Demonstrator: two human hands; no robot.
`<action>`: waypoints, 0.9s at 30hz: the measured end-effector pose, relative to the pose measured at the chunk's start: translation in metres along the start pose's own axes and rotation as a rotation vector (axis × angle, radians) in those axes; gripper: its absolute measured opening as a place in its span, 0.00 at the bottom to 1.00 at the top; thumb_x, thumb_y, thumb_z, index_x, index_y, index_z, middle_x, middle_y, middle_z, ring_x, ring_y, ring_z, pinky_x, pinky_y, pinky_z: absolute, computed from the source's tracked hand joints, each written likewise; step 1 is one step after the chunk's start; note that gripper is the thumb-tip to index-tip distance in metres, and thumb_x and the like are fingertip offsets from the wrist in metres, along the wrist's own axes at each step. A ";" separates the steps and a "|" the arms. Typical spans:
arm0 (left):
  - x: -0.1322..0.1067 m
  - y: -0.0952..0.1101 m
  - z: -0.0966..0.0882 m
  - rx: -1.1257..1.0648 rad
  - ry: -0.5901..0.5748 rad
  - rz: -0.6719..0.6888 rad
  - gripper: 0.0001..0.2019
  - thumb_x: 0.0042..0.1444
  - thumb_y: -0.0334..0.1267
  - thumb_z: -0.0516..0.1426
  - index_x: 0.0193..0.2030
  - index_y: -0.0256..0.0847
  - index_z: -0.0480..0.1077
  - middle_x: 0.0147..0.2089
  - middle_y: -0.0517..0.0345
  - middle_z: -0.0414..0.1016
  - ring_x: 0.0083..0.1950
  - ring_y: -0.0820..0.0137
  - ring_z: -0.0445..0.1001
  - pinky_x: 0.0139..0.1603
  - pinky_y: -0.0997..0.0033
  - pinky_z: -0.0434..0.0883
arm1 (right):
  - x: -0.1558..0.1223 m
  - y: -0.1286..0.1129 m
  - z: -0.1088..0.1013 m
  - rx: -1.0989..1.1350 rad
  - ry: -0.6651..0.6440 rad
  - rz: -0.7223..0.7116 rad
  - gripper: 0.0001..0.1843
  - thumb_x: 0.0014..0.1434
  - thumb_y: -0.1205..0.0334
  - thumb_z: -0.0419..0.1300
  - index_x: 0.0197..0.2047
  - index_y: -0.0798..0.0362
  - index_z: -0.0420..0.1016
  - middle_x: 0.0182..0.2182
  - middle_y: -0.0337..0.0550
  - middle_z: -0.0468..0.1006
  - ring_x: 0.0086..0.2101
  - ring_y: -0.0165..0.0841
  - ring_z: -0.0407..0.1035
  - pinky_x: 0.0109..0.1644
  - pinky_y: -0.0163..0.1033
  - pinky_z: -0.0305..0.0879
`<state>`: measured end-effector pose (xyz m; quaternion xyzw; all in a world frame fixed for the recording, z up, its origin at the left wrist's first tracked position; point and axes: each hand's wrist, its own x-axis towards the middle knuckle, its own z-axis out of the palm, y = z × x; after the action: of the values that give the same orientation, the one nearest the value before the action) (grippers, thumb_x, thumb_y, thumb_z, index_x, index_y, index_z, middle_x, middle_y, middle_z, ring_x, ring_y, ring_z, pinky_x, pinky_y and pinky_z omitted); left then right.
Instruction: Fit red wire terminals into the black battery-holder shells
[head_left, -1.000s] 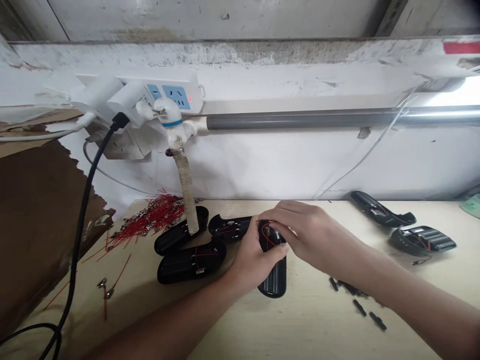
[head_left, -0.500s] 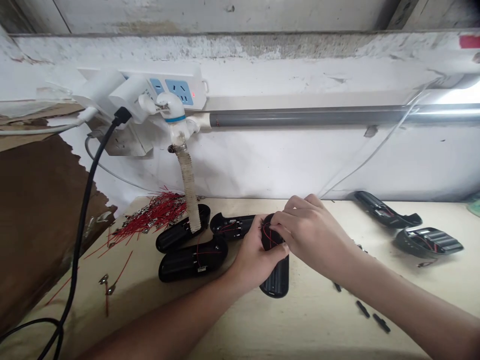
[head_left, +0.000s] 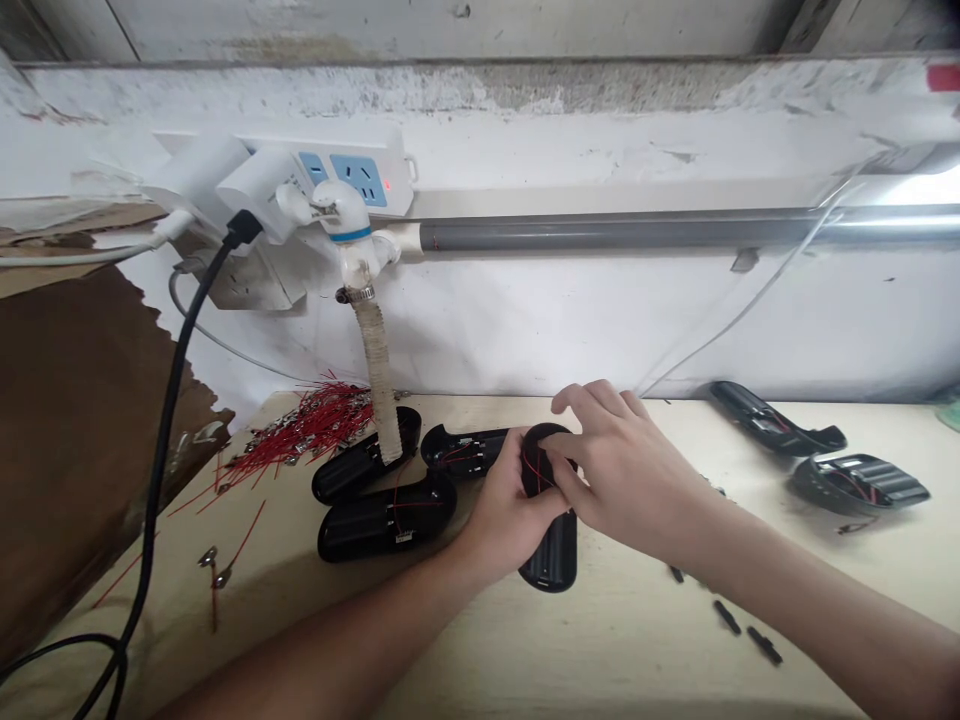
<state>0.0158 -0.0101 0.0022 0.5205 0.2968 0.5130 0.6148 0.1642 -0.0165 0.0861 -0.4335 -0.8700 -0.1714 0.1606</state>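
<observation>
My left hand [head_left: 506, 515] is wrapped round a black plastic battery housing [head_left: 551, 550] that stands on end on the table, with a thin red wire [head_left: 534, 468] looped at its top. My right hand [head_left: 626, 475] comes in from the right and rests on the housing's upper end, thumb pressed against the red wire and the other fingers raised above it. Three more black housings [head_left: 386, 520] with red wires lie just left of my hands.
A heap of red wires with metal tabs [head_left: 307, 425] lies at the table's back left. A wrapped hose [head_left: 377, 375] hangs from a white tap below a power strip [head_left: 330, 180]. Two black housings [head_left: 859, 480] lie at the right; small black pieces [head_left: 739, 625] lie near the front.
My right hand has shifted a little on the housing's top; its fingers have lifted and spread while the thumb stays on the wire. The left hand keeps its hold.
</observation>
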 end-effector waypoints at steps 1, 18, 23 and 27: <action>0.000 0.000 0.000 -0.010 0.001 0.002 0.20 0.53 0.31 0.67 0.51 0.40 0.67 0.45 0.61 0.71 0.47 0.69 0.68 0.50 0.68 0.66 | 0.001 0.001 -0.002 0.017 -0.002 0.003 0.15 0.64 0.69 0.59 0.32 0.52 0.87 0.51 0.58 0.80 0.50 0.53 0.70 0.47 0.55 0.64; -0.003 0.008 -0.002 0.082 0.064 -0.072 0.19 0.54 0.35 0.66 0.52 0.41 0.69 0.46 0.59 0.73 0.49 0.66 0.70 0.53 0.64 0.67 | -0.029 0.114 -0.022 0.328 -0.668 0.309 0.13 0.59 0.59 0.65 0.46 0.43 0.89 0.40 0.46 0.86 0.34 0.42 0.80 0.34 0.45 0.71; -0.002 0.006 -0.004 0.107 0.057 -0.049 0.19 0.55 0.36 0.66 0.53 0.41 0.70 0.49 0.58 0.74 0.52 0.65 0.71 0.56 0.63 0.66 | -0.044 0.110 -0.002 0.401 -0.618 0.216 0.13 0.61 0.63 0.63 0.44 0.45 0.88 0.45 0.48 0.85 0.43 0.46 0.80 0.44 0.49 0.73; -0.002 0.006 -0.004 0.106 0.055 -0.053 0.19 0.55 0.37 0.66 0.52 0.41 0.69 0.48 0.58 0.74 0.51 0.64 0.71 0.55 0.62 0.66 | -0.048 0.115 0.004 0.431 -0.601 0.194 0.12 0.66 0.61 0.61 0.40 0.47 0.88 0.43 0.48 0.84 0.41 0.43 0.79 0.44 0.49 0.72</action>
<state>0.0102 -0.0108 0.0063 0.5300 0.3538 0.4942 0.5913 0.2841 0.0161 0.0800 -0.5010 -0.8493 0.1663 0.0012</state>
